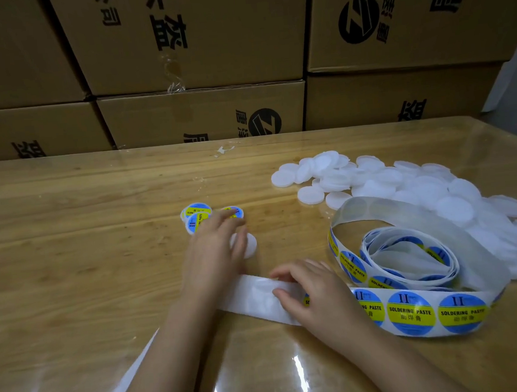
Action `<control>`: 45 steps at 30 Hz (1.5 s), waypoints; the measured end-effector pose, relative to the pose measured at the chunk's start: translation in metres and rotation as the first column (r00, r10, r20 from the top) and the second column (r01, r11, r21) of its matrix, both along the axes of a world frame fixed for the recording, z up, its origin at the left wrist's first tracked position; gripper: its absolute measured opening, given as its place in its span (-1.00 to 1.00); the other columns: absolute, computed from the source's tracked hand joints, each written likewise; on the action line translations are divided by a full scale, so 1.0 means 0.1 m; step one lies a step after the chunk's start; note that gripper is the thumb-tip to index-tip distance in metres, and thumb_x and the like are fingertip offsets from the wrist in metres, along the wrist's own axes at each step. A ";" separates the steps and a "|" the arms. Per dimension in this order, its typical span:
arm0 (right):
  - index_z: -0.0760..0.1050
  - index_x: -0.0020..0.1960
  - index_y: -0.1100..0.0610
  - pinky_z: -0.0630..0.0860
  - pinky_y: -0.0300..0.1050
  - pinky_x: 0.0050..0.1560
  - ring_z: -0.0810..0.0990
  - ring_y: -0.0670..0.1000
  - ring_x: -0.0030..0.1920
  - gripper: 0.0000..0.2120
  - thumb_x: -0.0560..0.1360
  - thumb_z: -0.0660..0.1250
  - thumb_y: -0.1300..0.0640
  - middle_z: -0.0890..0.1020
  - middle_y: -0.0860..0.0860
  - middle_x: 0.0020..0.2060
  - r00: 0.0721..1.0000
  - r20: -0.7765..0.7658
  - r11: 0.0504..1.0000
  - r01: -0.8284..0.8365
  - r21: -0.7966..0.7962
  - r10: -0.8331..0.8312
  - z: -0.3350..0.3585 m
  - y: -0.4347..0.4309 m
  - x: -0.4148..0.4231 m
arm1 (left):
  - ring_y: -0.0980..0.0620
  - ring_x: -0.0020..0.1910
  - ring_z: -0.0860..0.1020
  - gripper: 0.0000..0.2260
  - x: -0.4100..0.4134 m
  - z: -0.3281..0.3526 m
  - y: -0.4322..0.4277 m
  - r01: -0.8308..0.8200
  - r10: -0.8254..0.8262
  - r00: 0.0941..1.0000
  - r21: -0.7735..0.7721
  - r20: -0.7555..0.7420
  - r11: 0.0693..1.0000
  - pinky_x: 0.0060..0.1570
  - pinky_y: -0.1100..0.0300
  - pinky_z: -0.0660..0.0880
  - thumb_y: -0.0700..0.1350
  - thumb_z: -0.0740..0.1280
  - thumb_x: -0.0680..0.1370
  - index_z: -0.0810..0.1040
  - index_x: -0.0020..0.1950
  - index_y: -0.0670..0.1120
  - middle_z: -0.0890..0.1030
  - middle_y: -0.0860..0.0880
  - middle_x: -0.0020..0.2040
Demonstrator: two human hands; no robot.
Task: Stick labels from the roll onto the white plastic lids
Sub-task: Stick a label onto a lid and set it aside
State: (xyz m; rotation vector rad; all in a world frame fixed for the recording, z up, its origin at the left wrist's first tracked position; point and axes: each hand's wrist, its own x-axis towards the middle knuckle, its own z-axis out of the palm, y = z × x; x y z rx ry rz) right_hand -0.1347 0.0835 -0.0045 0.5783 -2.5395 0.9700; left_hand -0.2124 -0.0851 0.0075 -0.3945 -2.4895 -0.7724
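Two bare hands work near the middle of a wooden desk. The left hand reaches forward, fingers fairly straight, fingertips touching a labelled lid just beside two more labelled lids. A plain white lid lies partly under that hand. The right hand rests with relaxed, spread fingers on the bare label strip. The loose label roll sits toward the right edge, touching a heap of white lids. Cardboard boxes stand behind the far edge.
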 end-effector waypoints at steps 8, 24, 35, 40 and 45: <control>0.47 -0.21 0.12 0.24 -0.24 -0.20 0.39 -0.10 -0.19 -0.91 0.33 0.38 0.19 0.55 -0.08 -0.33 0.982 -0.129 0.990 0.141 0.015 -0.138 -0.04 0.02 -0.03 | -0.06 -0.12 0.56 -0.69 0.32 -0.01 0.43 0.184 -0.196 0.943 0.068 0.269 0.981 -0.09 -0.03 0.46 0.08 0.07 0.63 0.56 0.03 -0.02 0.64 -0.02 -0.19; 0.58 -0.10 0.08 0.37 -0.16 -0.14 0.60 -0.03 -0.23 -0.88 0.36 0.36 0.13 0.62 -0.11 -0.25 0.936 -0.279 0.950 0.266 0.163 -0.214 -0.01 0.06 -0.01 | -0.15 -0.72 0.39 -0.71 0.06 0.10 -0.50 -0.352 0.341 0.934 -0.413 -0.102 0.840 -0.51 0.26 0.30 -0.27 0.61 0.22 0.48 -0.44 -0.21 0.42 -0.18 -0.63; 0.57 -0.01 0.03 0.26 -0.08 0.00 0.56 0.02 -0.18 -0.67 0.35 0.10 0.13 0.58 -0.10 -0.21 0.908 -0.241 0.867 0.405 0.289 -0.344 0.06 0.12 -0.01 | -0.20 -0.44 0.52 -0.86 0.21 0.09 -0.01 -0.065 0.047 0.997 -0.296 -0.065 0.953 -0.47 0.12 0.40 -0.06 0.30 0.55 0.62 -0.10 -0.06 0.57 -0.08 -0.43; 0.59 0.00 0.05 0.25 -0.04 0.05 0.55 0.06 -0.14 -0.76 0.35 0.33 0.15 0.55 -0.04 -0.18 0.894 -0.246 0.848 0.438 0.297 -0.375 0.04 0.13 -0.01 | 0.14 -0.48 0.39 -0.89 0.16 0.06 0.05 0.056 -0.110 0.945 0.178 0.309 0.982 -0.36 0.19 0.36 -0.03 0.28 0.57 0.60 -0.07 0.05 0.40 0.09 -0.53; 0.57 0.04 0.05 0.28 -0.11 0.05 0.50 -0.01 -0.08 -0.74 0.44 0.20 -0.01 0.54 -0.08 -0.13 0.969 -0.195 0.963 0.188 0.194 -0.150 0.04 0.06 0.01 | 0.13 -0.47 0.32 -0.88 0.19 0.05 0.14 0.105 -0.326 0.863 0.496 0.385 0.862 -0.44 0.34 0.29 -0.06 0.31 0.55 0.63 -0.13 0.06 0.41 0.00 -0.44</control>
